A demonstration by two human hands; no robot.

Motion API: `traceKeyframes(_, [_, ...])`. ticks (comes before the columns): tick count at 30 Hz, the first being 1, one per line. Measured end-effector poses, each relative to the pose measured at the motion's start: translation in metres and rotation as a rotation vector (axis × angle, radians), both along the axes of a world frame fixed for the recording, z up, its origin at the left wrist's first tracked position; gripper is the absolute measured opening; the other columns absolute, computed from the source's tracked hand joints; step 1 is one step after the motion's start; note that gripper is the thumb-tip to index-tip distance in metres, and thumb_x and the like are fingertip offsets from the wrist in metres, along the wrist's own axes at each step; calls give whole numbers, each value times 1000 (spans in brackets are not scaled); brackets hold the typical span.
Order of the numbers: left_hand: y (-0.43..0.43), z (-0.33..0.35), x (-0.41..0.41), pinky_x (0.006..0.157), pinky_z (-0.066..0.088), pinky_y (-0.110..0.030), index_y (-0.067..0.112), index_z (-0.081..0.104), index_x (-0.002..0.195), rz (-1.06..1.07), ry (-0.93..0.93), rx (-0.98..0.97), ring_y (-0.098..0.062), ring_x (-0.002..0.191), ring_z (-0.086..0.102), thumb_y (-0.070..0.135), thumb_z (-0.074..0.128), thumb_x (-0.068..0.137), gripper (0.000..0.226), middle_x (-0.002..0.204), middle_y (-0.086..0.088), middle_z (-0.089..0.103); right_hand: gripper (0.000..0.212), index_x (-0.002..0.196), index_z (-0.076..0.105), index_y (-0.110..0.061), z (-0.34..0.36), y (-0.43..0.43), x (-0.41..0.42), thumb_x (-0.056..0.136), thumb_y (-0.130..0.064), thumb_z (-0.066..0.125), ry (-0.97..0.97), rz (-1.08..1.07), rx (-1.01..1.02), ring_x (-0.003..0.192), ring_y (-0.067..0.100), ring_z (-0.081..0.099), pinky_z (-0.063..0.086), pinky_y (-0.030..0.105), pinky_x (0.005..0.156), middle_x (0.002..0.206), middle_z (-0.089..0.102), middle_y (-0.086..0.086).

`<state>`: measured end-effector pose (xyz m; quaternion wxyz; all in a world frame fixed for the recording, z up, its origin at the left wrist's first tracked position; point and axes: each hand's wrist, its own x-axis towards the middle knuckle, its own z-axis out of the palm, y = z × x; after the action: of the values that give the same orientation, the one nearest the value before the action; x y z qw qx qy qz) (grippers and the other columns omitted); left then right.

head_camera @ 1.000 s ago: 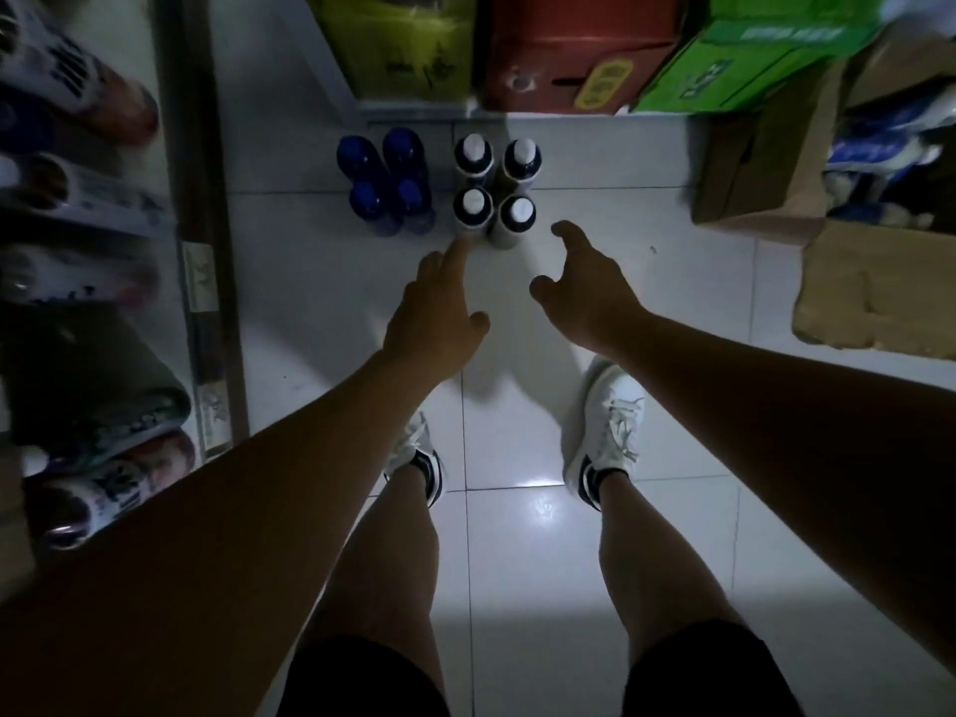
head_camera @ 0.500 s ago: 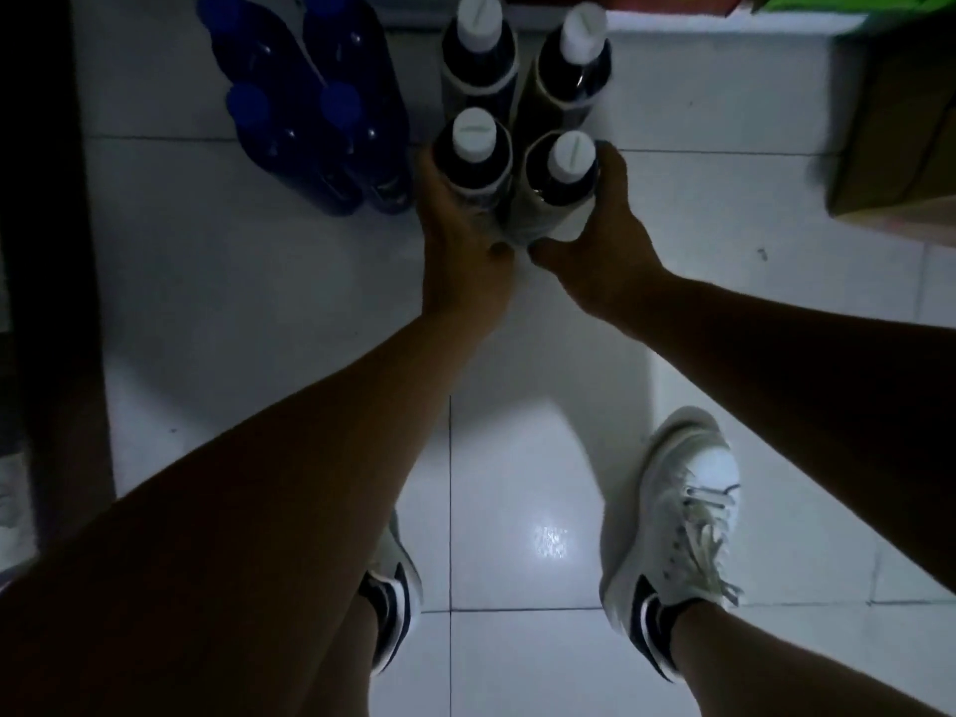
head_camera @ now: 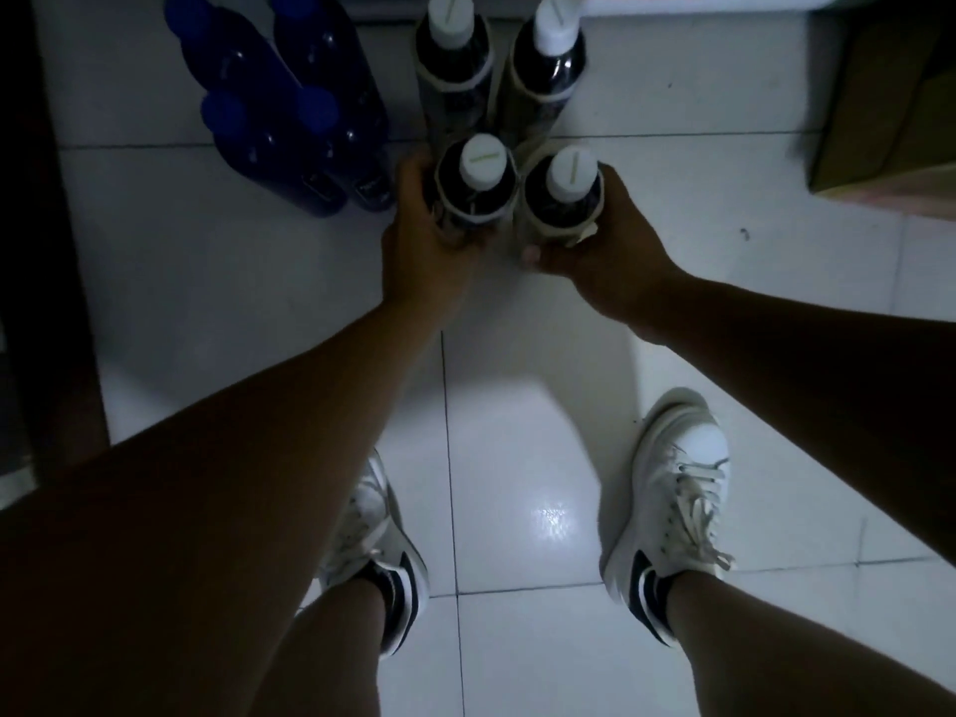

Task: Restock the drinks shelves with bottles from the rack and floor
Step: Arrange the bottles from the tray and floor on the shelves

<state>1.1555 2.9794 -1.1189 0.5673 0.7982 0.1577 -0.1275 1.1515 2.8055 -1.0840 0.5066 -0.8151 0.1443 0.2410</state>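
The person bends over drinks standing on the tiled floor. The left hand wraps round the near-left white-capped bottle, and the right hand clasps its neighbour. Each grips the body below the shoulder, probably so both lift upright together. Two matching bottles stand just behind, with blue-capped bottles beside them.

White tiled floor carries four blue bottles, dark white-capped bottles just beside them, cardboard box at right, two white sneakers.
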Motion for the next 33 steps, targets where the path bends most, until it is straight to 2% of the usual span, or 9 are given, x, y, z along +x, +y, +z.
traceKeyframes(2, [1,22,-14,84,46,-5,19,42,132,-10,42,-17,-6,117,52,10,79,78,66,119,18,53,82,142,41,-23,24,-4,-13,73,-15,85,15,8,-10,122,11,52,46,39,107,131,56,-9])
traceKeyframes(5, [1,68,-33,92,54,-27,32,38,127,-6,107,-103,-9,118,56,6,79,77,70,119,19,53,81,143,42,-18,71,-6,-28,74,-10,84,52,-1,20,120,12,54,46,38,107,132,58,-5])
traceKeyframes(8, [6,129,-43,93,53,-28,27,40,139,6,146,-212,-5,114,59,-3,76,77,77,123,17,59,76,141,41,-5,133,-5,-39,76,1,81,82,-4,111,122,19,57,49,41,103,132,59,8])
traceKeyframes(10, [12,173,-46,101,50,-35,23,49,137,-53,134,-201,-11,119,58,3,77,77,69,128,5,62,68,135,44,1,175,-4,-45,77,6,78,63,13,162,111,6,62,51,26,94,121,63,5])
traceKeyframes(12, [23,217,-51,97,50,-26,23,56,130,-84,107,-199,-8,113,60,6,79,77,60,121,5,65,62,131,50,-5,219,-1,-53,77,3,79,58,29,181,104,-3,63,50,18,89,115,66,-3])
traceKeyframes(17, [53,329,-75,83,48,-10,17,61,124,-58,96,-238,9,95,61,4,79,77,52,108,10,68,59,127,60,-15,318,16,-71,74,-17,86,63,-5,181,113,19,63,49,45,104,120,69,4])
traceKeyframes(21, [80,426,-96,100,50,-36,24,65,120,66,76,-308,-9,106,63,14,80,70,53,110,10,72,52,119,66,-20,409,43,-78,72,-23,88,25,31,240,109,28,66,52,51,98,114,72,5])
traceKeyframes(26, [105,553,-115,91,53,-27,22,58,129,179,-41,-407,-8,110,65,15,72,80,51,111,14,72,49,115,69,-23,536,70,-74,70,-35,85,-4,123,381,103,10,70,56,23,83,110,75,-8])
traceKeyframes(33, [109,698,-120,93,55,-42,15,55,137,426,-186,-588,-25,114,65,33,73,82,60,125,-5,68,63,121,57,-14,672,92,-54,70,-42,82,-92,120,511,98,15,73,58,27,74,110,75,-2])
